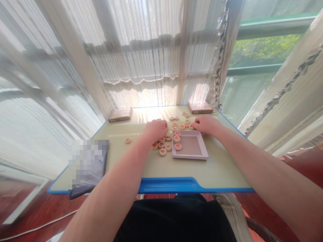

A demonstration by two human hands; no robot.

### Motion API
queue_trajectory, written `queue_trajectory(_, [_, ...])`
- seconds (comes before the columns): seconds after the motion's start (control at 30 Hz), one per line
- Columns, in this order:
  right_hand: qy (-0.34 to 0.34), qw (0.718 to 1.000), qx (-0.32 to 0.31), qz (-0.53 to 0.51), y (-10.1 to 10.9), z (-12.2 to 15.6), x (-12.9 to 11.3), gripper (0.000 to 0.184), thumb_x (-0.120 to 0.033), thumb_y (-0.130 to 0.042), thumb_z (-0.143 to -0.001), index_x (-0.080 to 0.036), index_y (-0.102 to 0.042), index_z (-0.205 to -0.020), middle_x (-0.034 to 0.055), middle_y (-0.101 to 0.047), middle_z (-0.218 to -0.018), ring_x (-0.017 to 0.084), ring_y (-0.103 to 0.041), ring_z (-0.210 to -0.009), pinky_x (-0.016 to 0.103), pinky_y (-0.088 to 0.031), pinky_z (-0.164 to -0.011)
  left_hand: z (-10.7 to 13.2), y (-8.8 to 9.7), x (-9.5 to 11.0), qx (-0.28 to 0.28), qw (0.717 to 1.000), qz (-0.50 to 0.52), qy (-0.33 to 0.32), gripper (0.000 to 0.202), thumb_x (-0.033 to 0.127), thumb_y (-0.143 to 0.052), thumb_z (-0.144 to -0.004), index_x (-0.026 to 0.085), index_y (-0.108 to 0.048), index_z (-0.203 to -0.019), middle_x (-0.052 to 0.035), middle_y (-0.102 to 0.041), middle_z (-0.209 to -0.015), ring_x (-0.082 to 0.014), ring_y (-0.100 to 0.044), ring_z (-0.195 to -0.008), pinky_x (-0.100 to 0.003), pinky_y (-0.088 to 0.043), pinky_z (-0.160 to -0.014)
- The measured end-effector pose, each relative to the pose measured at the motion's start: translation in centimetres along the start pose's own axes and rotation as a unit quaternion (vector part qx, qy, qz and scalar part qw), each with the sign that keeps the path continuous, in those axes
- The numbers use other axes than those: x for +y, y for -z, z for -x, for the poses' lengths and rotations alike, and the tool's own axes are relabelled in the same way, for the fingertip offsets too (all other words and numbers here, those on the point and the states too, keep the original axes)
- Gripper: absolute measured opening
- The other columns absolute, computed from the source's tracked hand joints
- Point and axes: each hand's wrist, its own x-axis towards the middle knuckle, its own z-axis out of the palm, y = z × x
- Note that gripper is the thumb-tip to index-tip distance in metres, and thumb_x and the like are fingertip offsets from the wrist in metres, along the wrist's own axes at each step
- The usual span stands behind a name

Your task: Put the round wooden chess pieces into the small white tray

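Note:
Round wooden xiangqi pieces with red or dark characters lie spread over the middle of the table. My left hand [156, 129] is closed above the left cluster, its fingertips pinching a xiangqi piece [166, 127] that is mostly hidden. On the far side of a shallow white box tray [190, 157], my right hand [205, 123] has its fingers closed at the edge of a red-marked xiangqi piece [191, 126]. Three red-marked pieces, one of them a xiangqi piece [178, 146], sit along the tray's left side. Several more, such as a dark-marked piece [163, 152], lie left of the tray.
Flat boxes stand at the back, a left box [120, 114] and a right box [200, 107]. A tablet-like device [101, 174], its screen blurred, lies at the table's left edge. One lone piece [128, 140] rests left of my left arm. The table [217, 171] has a blue rim.

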Motion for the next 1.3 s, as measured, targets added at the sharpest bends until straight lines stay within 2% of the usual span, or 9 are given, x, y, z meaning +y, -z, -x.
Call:
queue_trajectory(0.2, [0.019,1.000,-0.012,-0.012,0.0,0.1,-0.2,0.031,-0.044,-0.045,-0.078,-0.021,-0.066,-0.079,0.0067,-0.069,-0.082,0.020,-0.060,-0.073,0.027,-0.034,-0.055,0.3,0.2,0.3,-0.019,1.000,-0.011,-0.002,0.029,0.033,-0.039,-0.087,0.024,-0.063,-0.101,-0.0063,-0.063,-0.098,-0.0222,-0.058,-0.090,-0.033,-0.046,-0.077])
queue_trajectory(0.43, [0.024,1.000,-0.016,-0.009,0.0,0.0,-0.2,0.030,-0.043,-0.045,-0.079,-0.020,-0.065,-0.078,0.0063,-0.069,-0.082,0.019,-0.059,-0.073,0.026,-0.034,-0.055,0.3,-0.1,0.4,-0.029,0.999,-0.010,-0.016,0.031,0.033,-0.038,-0.087,0.022,-0.060,-0.105,-0.0082,-0.061,-0.103,-0.0251,-0.057,-0.093,-0.036,-0.047,-0.078])
queue_trajectory(0.9, [0.065,0.997,-0.016,-0.023,-0.1,0.2,-0.4,0.031,-0.045,-0.043,-0.080,-0.020,-0.060,-0.071,0.0043,-0.066,-0.076,0.018,-0.056,-0.068,0.026,-0.033,-0.056,0.8,0.2,1.3,-0.062,0.997,-0.020,-0.043,0.023,0.025,-0.043,-0.081,0.019,-0.061,-0.096,-0.0092,-0.063,-0.095,-0.0240,-0.061,-0.087,-0.033,-0.048,-0.072])
queue_trajectory(1.13, [0.063,0.997,-0.006,-0.034,-0.1,0.2,-0.2,0.034,-0.048,-0.042,-0.080,-0.020,-0.059,-0.067,0.0035,-0.065,-0.071,0.017,-0.055,-0.066,0.026,-0.033,-0.054,0.6,0.2,0.8,-0.042,0.998,-0.004,-0.043,0.025,0.032,-0.045,-0.082,0.021,-0.060,-0.097,-0.0067,-0.062,-0.101,-0.0230,-0.059,-0.093,-0.031,-0.048,-0.076])
queue_trajectory(1.3, [0.061,0.997,-0.001,-0.036,-0.4,0.1,0.1,0.036,-0.052,-0.045,-0.078,-0.021,-0.058,-0.066,0.0030,-0.065,-0.069,0.017,-0.055,-0.063,0.026,-0.033,-0.053,0.5,0.2,0.7,-0.032,0.999,0.004,-0.036,0.025,0.031,-0.044,-0.082,0.021,-0.061,-0.096,-0.0070,-0.062,-0.101,-0.0236,-0.059,-0.093,-0.032,-0.048,-0.077])
